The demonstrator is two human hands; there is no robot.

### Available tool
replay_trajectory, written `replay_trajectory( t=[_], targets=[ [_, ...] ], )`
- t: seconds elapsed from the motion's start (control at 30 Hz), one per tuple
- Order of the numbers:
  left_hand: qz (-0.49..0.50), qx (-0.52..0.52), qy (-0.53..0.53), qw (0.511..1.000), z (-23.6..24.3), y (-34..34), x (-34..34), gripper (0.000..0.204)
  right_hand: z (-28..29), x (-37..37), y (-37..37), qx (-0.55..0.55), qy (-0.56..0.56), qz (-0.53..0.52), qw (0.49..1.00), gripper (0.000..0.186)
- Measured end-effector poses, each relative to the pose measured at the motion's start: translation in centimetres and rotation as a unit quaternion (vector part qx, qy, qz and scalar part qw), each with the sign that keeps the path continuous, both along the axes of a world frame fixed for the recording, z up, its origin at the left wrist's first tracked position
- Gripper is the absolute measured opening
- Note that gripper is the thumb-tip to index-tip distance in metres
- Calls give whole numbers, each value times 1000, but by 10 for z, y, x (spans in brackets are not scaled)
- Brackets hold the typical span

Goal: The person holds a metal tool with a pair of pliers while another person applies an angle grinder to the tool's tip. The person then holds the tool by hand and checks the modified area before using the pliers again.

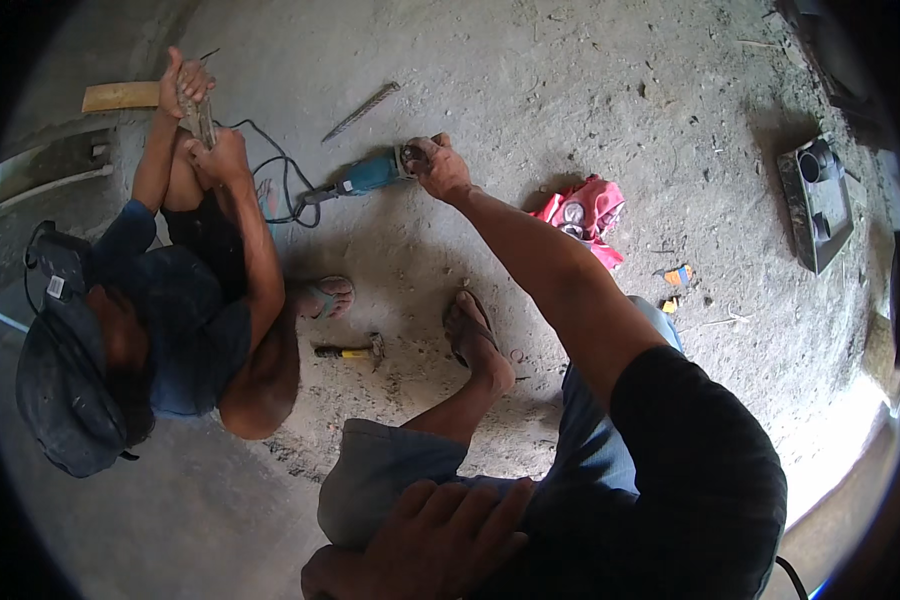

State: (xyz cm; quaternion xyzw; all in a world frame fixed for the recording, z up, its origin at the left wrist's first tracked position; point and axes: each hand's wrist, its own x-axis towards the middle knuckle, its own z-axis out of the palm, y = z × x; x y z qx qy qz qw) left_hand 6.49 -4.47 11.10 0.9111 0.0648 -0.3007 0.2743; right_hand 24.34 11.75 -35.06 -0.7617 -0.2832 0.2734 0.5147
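My right hand (440,168) reaches far forward and has its fingers closed around the head of a teal angle grinder (372,174) lying on the dusty floor. The grinder's grey tail points left, where a dark cord (288,170) loops away. My left hand (435,535) lies over my thigh near the lower edge, fingers stretched out and holding nothing. Just beyond the grinder is a ridged metal rod (362,112). A hammer (350,352) with a yellow and black handle rests on the floor between my foot and a co-worker.
A crouching co-worker (170,310) at the left grips a pale, long piece (198,115) in both hands. Behind them lies a wooden board (120,96). A crumpled pinkish-red bag (592,212) sits right of my forearm. Farther right is a dark tray (808,235) with black pipe fittings (820,160).
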Motion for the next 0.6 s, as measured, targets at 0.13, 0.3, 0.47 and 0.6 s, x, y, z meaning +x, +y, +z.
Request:
replay_trajectory(
  t=[0.13, 0.3, 0.47, 0.6],
  targets=[
    [7, -23, -19, 1000, 2, 8, 0, 49, 11, -6, 3, -4, -5, 0, 1000, 37],
    [-63, 74, -46, 994, 8, 4, 8, 47, -12, 6, 5, 10, -54, 14, 998, 37],
    [3, 4, -98, 995, -2, 4, -8, 47, -2, 3, 3, 11, -88, 38, 995, 39],
    [14, -3, -86, 996, -3, 3, -16, 53, 22, -5, 6, -23, -50, 17, 998, 40]
  ],
)
